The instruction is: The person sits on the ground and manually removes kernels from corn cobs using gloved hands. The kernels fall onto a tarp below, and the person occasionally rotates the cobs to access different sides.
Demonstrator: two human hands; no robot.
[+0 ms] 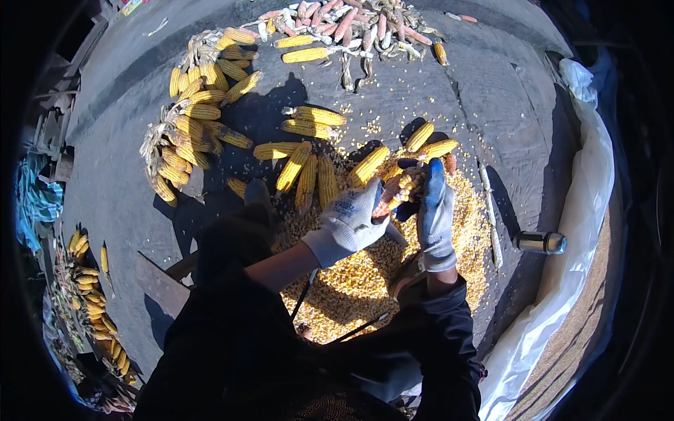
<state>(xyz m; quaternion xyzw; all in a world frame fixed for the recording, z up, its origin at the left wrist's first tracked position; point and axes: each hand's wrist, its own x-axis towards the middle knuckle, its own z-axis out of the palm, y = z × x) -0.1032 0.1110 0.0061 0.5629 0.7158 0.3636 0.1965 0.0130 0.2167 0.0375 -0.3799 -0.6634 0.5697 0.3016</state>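
Note:
Both hands wear pale knit work gloves with blue palms. My left hand (350, 218) is closed around the lower end of a partly shelled corn cob (398, 194), whose bare pinkish core shows beside remaining yellow kernels. On the cob's far end, my right hand (437, 210) grips from the right, its thumb and fingers around it. A heap of loose corn kernels (363, 279) spreads under both hands. Just beyond them lie whole yellow ears (368, 166), and several more ears (307, 179) rest to the left of the heap.
Husked ears (195, 131) are piled at the left. Bare cobs and husks (353, 26) lie at the far side. A metal thermos flask (541, 242) stands at the right, near a white plastic sheet (574, 226). A thin stick (491, 216) and a wooden board (162, 284) lie nearby.

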